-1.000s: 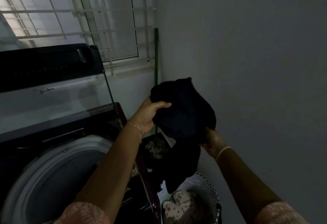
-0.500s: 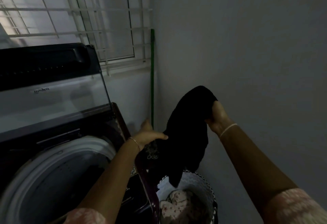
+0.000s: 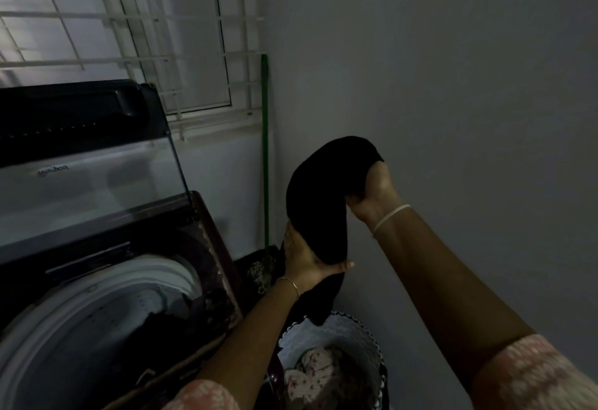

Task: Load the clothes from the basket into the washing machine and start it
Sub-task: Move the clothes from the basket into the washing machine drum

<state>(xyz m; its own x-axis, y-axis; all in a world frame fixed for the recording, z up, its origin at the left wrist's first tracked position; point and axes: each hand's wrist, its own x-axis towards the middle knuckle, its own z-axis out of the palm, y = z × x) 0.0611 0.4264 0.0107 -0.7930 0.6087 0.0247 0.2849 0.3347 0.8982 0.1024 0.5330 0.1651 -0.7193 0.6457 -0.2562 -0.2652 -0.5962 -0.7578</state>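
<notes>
Holding the black garment [image 3: 318, 212] stretched between both hands above the basket [image 3: 369, 341], the person has the right hand [image 3: 375, 196] curled round its upper end and the left hand [image 3: 307, 260] clamped on its lower part, thumb across the cloth. To do this step well, I judge the garment should swing left over the washing machine [image 3: 81, 312], whose lid [image 3: 81, 167] stands open, with both grips released only once the hanging tail clears the tub's rim.

Both hands, left [image 3: 305, 262] and right [image 3: 375, 197], hold a black garment [image 3: 318, 202] above the basket [image 3: 365, 341].
</notes>
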